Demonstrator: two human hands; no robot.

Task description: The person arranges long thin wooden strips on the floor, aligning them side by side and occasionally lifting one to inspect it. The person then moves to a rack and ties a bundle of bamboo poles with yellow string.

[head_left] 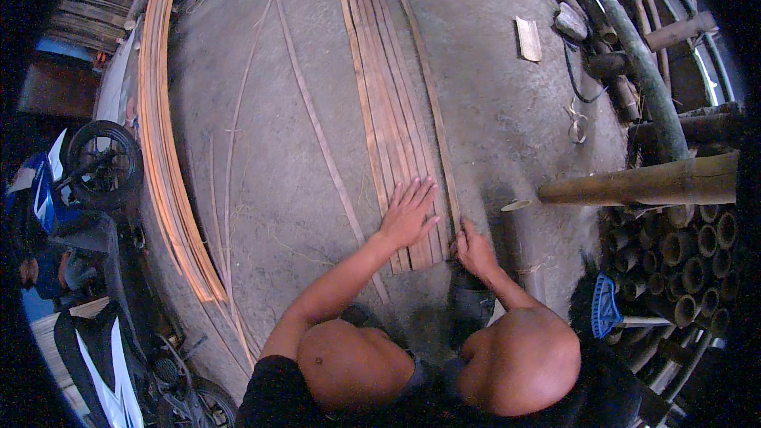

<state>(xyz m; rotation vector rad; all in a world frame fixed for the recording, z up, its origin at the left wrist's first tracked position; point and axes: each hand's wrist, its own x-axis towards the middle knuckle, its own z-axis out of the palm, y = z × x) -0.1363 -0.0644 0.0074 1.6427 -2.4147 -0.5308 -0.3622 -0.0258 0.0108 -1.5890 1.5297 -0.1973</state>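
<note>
Several long, flat wooden or bamboo slats point(379, 87) lie side by side on the concrete floor, running away from me. My left hand point(410, 210) rests flat across them near their close end, fingers spread. Just right of the row, a separate narrow strip point(428, 87) lies slightly apart from it. My right hand point(474, 250) is closed around the near end of that strip, beside my right foot. Part of its grip is hidden by the fingers.
A bundle of long strips point(154, 95) curves along the left, near a parked motorbike point(51, 190). Thin strips point(305, 103) cross on the floor. At right are a thick bamboo pole point(634, 182), stacked bamboo tubes point(678, 247) and a blue-headed broom point(606, 306).
</note>
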